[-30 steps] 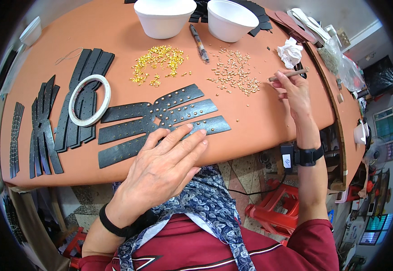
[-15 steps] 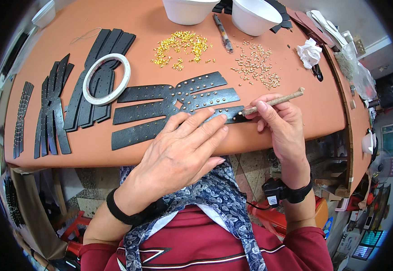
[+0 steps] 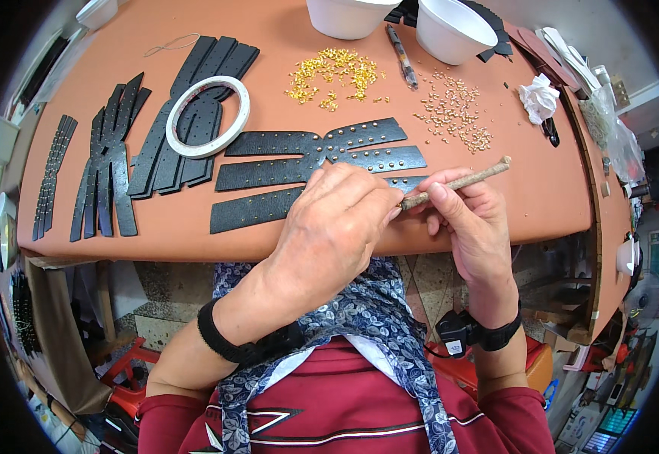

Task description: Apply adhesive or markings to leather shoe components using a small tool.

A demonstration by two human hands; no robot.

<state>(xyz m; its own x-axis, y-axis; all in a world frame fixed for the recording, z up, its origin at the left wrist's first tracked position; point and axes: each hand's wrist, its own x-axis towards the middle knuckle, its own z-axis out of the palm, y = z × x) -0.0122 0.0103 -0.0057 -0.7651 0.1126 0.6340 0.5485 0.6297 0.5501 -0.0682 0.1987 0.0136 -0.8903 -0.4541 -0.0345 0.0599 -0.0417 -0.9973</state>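
A black leather piece (image 3: 261,175) with several strips and rows of round metal studs lies near the table's front edge. Over its lower right strip, my left hand (image 3: 337,219) has its fingers drawn together at the tip of a thin wooden stick (image 3: 469,178); what they pinch is hidden. My right hand (image 3: 469,219) grips that stick between thumb and fingers, its free end slanting up to the right. Behind the piece lie a heap of small gold-coloured studs (image 3: 337,69) and a scatter of copper-coloured studs (image 3: 454,106).
A roll of white tape (image 3: 180,136) rests on stacked black leather pieces (image 3: 148,163). Further left are studded pieces (image 3: 106,163). Two white bowls (image 3: 458,34) and a pen (image 3: 401,57) stand or lie at the back. Crumpled white paper (image 3: 539,98) sits at the right.
My left hand has gone from lying flat with fingers stretched to fingers drawn together at the stick's tip. My right hand keeps the stick. The whole view has shifted slightly.
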